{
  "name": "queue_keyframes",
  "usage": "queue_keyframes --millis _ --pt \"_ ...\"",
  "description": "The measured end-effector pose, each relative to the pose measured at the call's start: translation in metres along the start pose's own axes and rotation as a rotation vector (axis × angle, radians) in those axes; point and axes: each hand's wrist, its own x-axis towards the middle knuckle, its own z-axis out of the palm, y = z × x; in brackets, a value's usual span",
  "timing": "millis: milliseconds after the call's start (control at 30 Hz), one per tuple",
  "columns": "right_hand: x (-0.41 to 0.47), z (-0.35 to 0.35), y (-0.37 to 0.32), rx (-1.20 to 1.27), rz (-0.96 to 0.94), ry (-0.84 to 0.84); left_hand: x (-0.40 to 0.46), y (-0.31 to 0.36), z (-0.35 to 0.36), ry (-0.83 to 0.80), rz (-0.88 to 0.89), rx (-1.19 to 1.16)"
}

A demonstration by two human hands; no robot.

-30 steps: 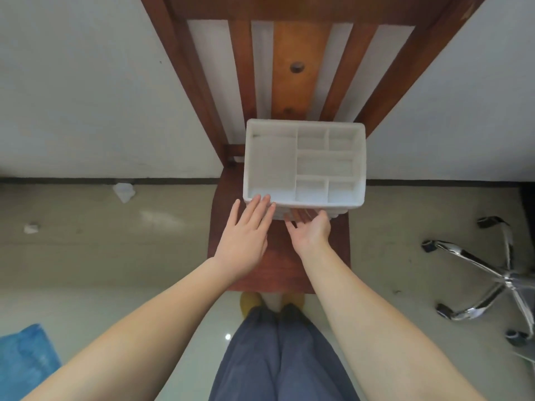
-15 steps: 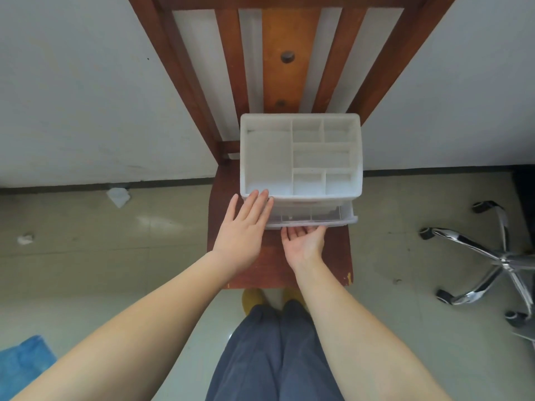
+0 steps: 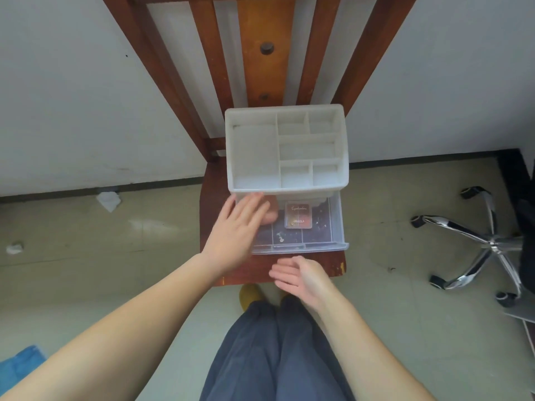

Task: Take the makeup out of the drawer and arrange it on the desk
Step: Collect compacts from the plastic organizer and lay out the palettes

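White plastic organizer (image 3: 285, 149) with one clear drawer (image 3: 301, 247) pulled out toward the viewer, standing on the seat of a red-brown wooden chair (image 3: 289, 270) set against a pale wall.

Left hand (image 3: 236, 235): fingers straight and held close together, palm down, reaching over the left part of the drawer with the fingertips just below the organizer's front edge; it holds nothing, and whether the fingertips touch the plastic cannot be told.

Right hand (image 3: 298, 274): palm turned up, fingers loosely extended, empty, hovering over the front edge of the chair seat just in front of the drawer face and apart from it.

Makeup: one square compact (image 3: 298, 215) with a pinkish top and pale lettering lies flat in the drawer's middle, near the back, just to the right of the left hand's fingertips. Small pale specks and smears mark the drawer floor around it; their nature cannot be told.

Counts: two hands, one organizer, one open drawer, one compact, one wooden chair. The organizer's top tray shows six compartments, one large at the left and five smaller at the right.

Surroundings: one chrome swivel-chair base (image 3: 486, 244) on the floor at right, two crumpled white scraps (image 3: 108, 199) on the floor at left, and one blue cloth (image 3: 20, 369) at the lower-left corner.
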Motion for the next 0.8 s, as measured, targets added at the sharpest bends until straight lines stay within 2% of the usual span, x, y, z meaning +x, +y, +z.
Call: queue_keyframes --millis 67,100,167,233,300,367,500,600,700,800 --pt "-0.019 -0.007 -0.023 -0.502 -0.085 -0.02 -0.001 0.005 0.008 -0.026 0.151 -0.059" --pt "-0.023 -0.009 -0.036 -0.67 -0.192 0.002 0.002 0.007 0.012 -0.086 0.154 -0.08" --pt "-0.02 -0.01 -0.064 -0.927 -0.493 0.174 0.016 0.011 0.022 -0.246 0.01 -0.031" --pt "-0.003 -0.009 -0.087 -1.288 -0.728 0.288 0.033 0.012 0.029 -0.309 -0.132 0.073" --pt "0.023 -0.01 -0.094 -1.675 -0.749 0.264 0.046 0.014 0.034 -0.329 -0.185 0.142" --pt "0.04 -0.012 -0.093 -1.899 -0.725 0.285 0.052 0.014 0.04 -0.341 -0.191 0.169" --pt "0.051 -0.02 -0.087 -1.964 -0.907 0.337 0.05 0.009 0.043 -0.325 -0.166 0.179" --pt "0.044 -0.025 -0.089 -1.811 -0.909 0.277 0.046 0.008 0.035 -0.353 -0.118 0.102" --pt "0.017 -0.028 -0.099 -1.407 -0.778 0.129 0.037 0.009 0.018 -0.351 -0.176 -0.153" --pt "-0.02 -0.039 -0.104 -1.067 -0.49 -0.125 0.017 0.013 -0.01 -0.353 -0.342 -0.54"
